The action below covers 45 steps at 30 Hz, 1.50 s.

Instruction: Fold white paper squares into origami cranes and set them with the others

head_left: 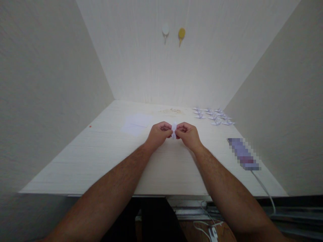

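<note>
Both my hands meet over the middle of a pale wooden table (106,158). My left hand (158,133) and my right hand (188,133) are curled, fingers pinched on a small folded piece of white paper (174,129) held between them just above the tabletop. Only a narrow strip of the paper shows between the fingertips. A flat white sheet of paper (137,123) lies on the table just left of and beyond my left hand.
Several small folded paper cranes (213,116) sit at the back right of the table. A blurred-out flat device (243,154) with a white cable lies near the right edge. Walls enclose the table on three sides; two hooks (173,33) hang on the back wall.
</note>
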Available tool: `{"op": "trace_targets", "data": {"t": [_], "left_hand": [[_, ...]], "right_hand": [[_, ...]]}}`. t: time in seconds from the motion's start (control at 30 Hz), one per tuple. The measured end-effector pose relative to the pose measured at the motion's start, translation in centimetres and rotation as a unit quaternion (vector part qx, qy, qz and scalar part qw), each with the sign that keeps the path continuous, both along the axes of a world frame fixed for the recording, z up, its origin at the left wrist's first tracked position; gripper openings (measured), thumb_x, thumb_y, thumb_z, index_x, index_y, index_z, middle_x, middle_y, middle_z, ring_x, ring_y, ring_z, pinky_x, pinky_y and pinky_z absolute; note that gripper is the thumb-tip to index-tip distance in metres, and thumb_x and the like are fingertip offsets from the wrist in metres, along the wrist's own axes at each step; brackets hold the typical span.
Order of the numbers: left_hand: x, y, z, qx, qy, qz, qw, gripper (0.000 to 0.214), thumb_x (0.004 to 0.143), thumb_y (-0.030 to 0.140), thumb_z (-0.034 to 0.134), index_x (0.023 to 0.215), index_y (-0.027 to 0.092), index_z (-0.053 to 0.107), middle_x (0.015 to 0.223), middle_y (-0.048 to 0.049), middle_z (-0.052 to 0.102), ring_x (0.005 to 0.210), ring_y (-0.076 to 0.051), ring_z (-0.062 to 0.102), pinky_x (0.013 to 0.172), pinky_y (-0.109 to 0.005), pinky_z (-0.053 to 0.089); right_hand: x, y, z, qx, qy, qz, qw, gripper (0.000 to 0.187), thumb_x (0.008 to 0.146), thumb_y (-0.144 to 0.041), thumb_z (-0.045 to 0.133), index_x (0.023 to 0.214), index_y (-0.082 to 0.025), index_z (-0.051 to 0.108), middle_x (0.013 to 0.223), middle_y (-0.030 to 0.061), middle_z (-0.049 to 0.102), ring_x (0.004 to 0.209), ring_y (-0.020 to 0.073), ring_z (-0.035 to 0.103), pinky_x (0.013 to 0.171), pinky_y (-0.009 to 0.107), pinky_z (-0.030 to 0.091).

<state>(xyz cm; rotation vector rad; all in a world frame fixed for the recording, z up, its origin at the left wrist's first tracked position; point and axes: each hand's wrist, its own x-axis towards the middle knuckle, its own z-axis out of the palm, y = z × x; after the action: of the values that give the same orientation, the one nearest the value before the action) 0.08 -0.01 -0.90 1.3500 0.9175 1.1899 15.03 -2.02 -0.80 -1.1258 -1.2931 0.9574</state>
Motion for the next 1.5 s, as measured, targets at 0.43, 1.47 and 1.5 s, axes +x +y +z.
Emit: {"op": "trace_targets", "data": {"t": [0.43, 1.47, 1.5], "left_hand": [[-0.3, 0.0, -0.3, -0.025, -0.087, -0.074, 0.993, 0.014, 0.064, 0.018, 0.073, 0.074, 0.014, 0.064, 0.069, -0.0013, 0.068, 0.061, -0.012, 0.063, 0.062, -0.027, 0.052], [-0.6, -0.2, 0.6, 0.007, 0.024, -0.034, 0.999, 0.022, 0.062, 0.019, 0.074, 0.081, 0.013, 0.066, 0.065, -0.0010, 0.065, 0.055, -0.011, 0.059, 0.055, -0.024, 0.048], [-0.7, -0.2, 0.6, 0.012, 0.039, -0.044, 0.998, 0.021, 0.063, 0.021, 0.074, 0.080, 0.012, 0.066, 0.064, -0.0015, 0.065, 0.055, -0.011, 0.059, 0.054, -0.024, 0.048]], "right_hand": [[0.7, -0.1, 0.2, 0.045, 0.020, 0.055, 0.997, 0.007, 0.066, -0.022, 0.069, 0.068, -0.019, 0.063, 0.054, -0.0037, 0.062, 0.048, 0.0100, 0.057, 0.049, 0.023, 0.048], [0.8, -0.4, 0.5, -0.038, -0.074, 0.055, 0.995, 0.015, 0.070, -0.029, 0.069, 0.068, -0.015, 0.063, 0.058, 0.0021, 0.066, 0.053, 0.0122, 0.062, 0.050, 0.022, 0.048], [0.8, -0.4, 0.5, -0.040, -0.078, 0.056, 0.995, 0.015, 0.070, -0.029, 0.069, 0.068, -0.015, 0.063, 0.058, 0.0018, 0.066, 0.052, 0.0121, 0.061, 0.049, 0.022, 0.047]]}}
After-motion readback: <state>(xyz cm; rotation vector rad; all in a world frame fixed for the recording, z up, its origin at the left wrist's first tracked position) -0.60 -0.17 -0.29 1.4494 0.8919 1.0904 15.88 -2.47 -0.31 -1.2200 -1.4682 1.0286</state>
